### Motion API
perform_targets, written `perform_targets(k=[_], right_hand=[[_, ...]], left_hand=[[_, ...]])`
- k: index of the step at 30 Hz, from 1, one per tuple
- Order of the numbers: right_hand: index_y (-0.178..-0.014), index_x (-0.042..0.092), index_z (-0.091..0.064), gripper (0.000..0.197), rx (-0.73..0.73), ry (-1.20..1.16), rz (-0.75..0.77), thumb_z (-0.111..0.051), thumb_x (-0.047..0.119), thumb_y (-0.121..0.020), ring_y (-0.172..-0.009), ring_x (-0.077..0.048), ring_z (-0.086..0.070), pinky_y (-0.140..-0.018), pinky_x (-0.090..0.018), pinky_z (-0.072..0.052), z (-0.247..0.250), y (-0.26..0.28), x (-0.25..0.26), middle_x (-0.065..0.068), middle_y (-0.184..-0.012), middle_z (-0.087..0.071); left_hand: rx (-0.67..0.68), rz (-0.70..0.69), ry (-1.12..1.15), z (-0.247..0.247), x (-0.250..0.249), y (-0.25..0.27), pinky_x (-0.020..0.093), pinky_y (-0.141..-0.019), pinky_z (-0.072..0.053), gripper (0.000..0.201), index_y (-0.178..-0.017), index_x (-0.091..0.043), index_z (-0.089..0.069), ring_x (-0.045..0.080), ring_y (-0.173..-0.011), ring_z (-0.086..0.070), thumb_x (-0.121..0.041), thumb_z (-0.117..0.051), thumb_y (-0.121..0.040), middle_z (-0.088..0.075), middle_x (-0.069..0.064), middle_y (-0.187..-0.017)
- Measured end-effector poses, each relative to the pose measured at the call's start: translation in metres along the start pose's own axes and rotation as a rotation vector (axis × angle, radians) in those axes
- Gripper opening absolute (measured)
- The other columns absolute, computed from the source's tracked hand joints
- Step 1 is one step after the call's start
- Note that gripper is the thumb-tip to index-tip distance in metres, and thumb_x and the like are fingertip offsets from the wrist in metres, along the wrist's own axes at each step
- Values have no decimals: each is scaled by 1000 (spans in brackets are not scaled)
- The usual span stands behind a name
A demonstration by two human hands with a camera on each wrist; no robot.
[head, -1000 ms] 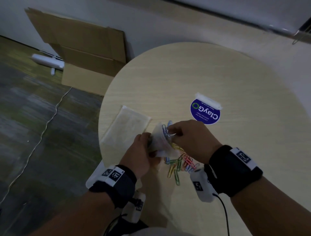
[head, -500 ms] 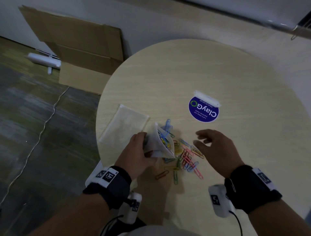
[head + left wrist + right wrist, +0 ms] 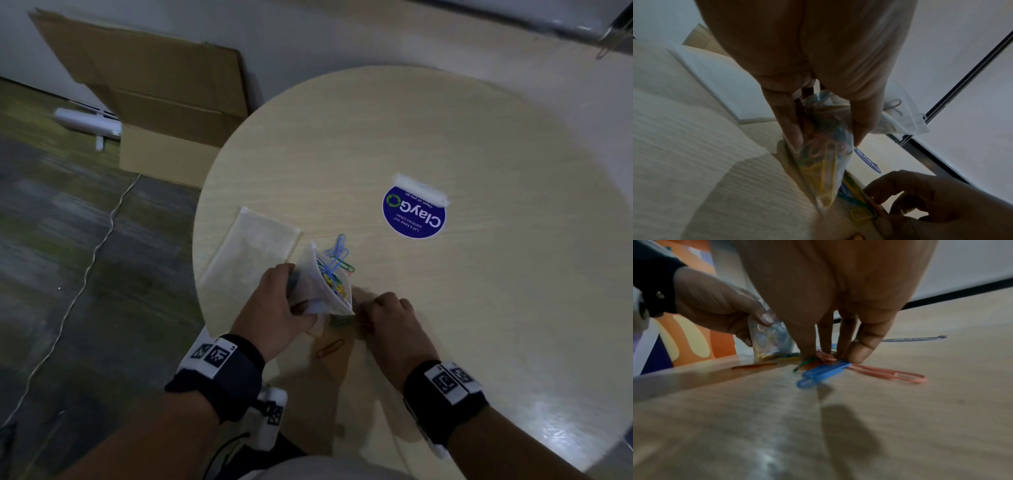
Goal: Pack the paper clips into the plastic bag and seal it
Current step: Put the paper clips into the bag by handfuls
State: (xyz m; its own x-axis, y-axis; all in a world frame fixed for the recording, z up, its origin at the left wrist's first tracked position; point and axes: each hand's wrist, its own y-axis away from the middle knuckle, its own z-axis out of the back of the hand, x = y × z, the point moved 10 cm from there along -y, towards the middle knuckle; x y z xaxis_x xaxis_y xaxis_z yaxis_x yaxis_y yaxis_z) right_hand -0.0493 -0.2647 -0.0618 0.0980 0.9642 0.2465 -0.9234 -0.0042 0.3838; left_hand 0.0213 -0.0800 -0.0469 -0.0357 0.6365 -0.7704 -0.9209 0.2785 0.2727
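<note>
My left hand (image 3: 274, 305) grips a small clear plastic bag (image 3: 322, 284) upright on the round table (image 3: 479, 308), mouth open, with several coloured paper clips inside. In the left wrist view its fingers (image 3: 789, 123) and thumb pinch the bag (image 3: 824, 162) at both sides. My right hand (image 3: 387, 315) is down beside the bag, fingertips (image 3: 859, 356) and thumb closing on a small heap of clips: a blue one (image 3: 824, 371) and a pink one (image 3: 888, 373) stick out. Loose blue clips (image 3: 339, 253) lie beyond the bag, and one orange clip (image 3: 329, 348) lies near me.
A flat pale pouch (image 3: 250, 250) lies on the table left of the bag. A round blue sticker (image 3: 414, 212) is taped further back. Cardboard boxes (image 3: 164, 102) and a cable (image 3: 102, 246) are on the floor to the left.
My right hand left the bag's mouth, swung out to the right, then came down onto the clips beside the bag. The left hand kept hold of the bag.
</note>
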Motion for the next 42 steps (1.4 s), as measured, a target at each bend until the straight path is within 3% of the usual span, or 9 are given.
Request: perform_targets(k=[11, 16, 18, 21, 25, 30, 33, 36, 42], right_hand=[[-96, 18, -69, 17, -110, -183, -131, -56, 27, -89, -90, -34, -62, -75, -37, -48, 27, -10, -28, -11, -93, -64], [-87, 27, -71, 7, -232, -445, -210, -68, 23, -82, -72, -9, -67, -60, -9, -41, 82, 0, -38, 6, -78, -71], [-88, 29, -72, 8, -282, -526, -167, -69, 24, -83, -56, 5, -59, -56, -10, -39, 110, 4, -25, 10, -70, -68], [-90, 30, -72, 11, -296, -618, -78, -69, 21, -84, -52, 9, -57, -54, -7, -40, 140, 6, 4, 13, -67, -68], [-93, 26, -73, 15, -277, -528, -5, -67, 18, -81, -68, -1, -62, -64, -8, -42, 142, -5, 35, 9, -82, -71], [-105, 23, -70, 27, -223, -350, 55, -61, 21, -80, -88, -27, -65, -80, -39, -52, 121, -20, 60, -5, -98, -72], [-120, 21, -65, 36, -236, -410, 77, -62, 22, -84, -96, -25, -68, -86, -40, -52, 124, -16, 65, -2, -105, -74], [-108, 20, -72, 26, -268, -447, 63, -63, 18, -84, -95, -19, -69, -88, -34, -51, 131, -11, 58, 0, -102, -76], [-94, 23, -77, 19, -265, -537, 9, -65, 16, -82, -88, -8, -68, -84, -25, -50, 134, -8, 46, 6, -95, -76]], left_hand=[[18, 16, -4, 0, -2, 1, 31, -89, -50, 75, -131, -22, -46, 15, -108, -58, -26, -85, -68, -51, -1, -124], [37, 32, 9, -2, -3, 1, 23, -92, -44, 78, -137, -20, -42, 8, -110, -51, -23, -85, -73, -44, -6, -128], [32, 29, 12, -2, -4, 1, 17, -89, -40, 78, -138, -17, -42, 6, -109, -48, -22, -86, -73, -41, -8, -125], [38, 36, 8, -2, -8, 1, 16, -87, -37, 76, -137, -18, -42, 6, -108, -47, -29, -85, -75, -41, -8, -124], [31, 37, 27, -1, -9, 1, 26, -90, -43, 67, -128, -25, -43, 13, -109, -53, -37, -83, -75, -46, -4, -125], [40, 30, 49, -2, -9, 3, 35, -95, -48, 67, -128, -28, -41, 14, -112, -53, -37, -83, -77, -44, -5, -124], [42, 35, 79, -3, -7, 3, 40, -97, -51, 70, -127, -34, -42, 18, -114, -57, -44, -82, -71, -48, -3, -126], [37, 40, 99, -3, -5, 3, 46, -95, -52, 65, -117, -45, -40, 20, -114, -58, -54, -78, -65, -49, -2, -125], [45, 40, 88, -2, -7, 3, 44, -96, -52, 64, -119, -39, -38, 17, -113, -57, -45, -80, -70, -49, -3, -126]])
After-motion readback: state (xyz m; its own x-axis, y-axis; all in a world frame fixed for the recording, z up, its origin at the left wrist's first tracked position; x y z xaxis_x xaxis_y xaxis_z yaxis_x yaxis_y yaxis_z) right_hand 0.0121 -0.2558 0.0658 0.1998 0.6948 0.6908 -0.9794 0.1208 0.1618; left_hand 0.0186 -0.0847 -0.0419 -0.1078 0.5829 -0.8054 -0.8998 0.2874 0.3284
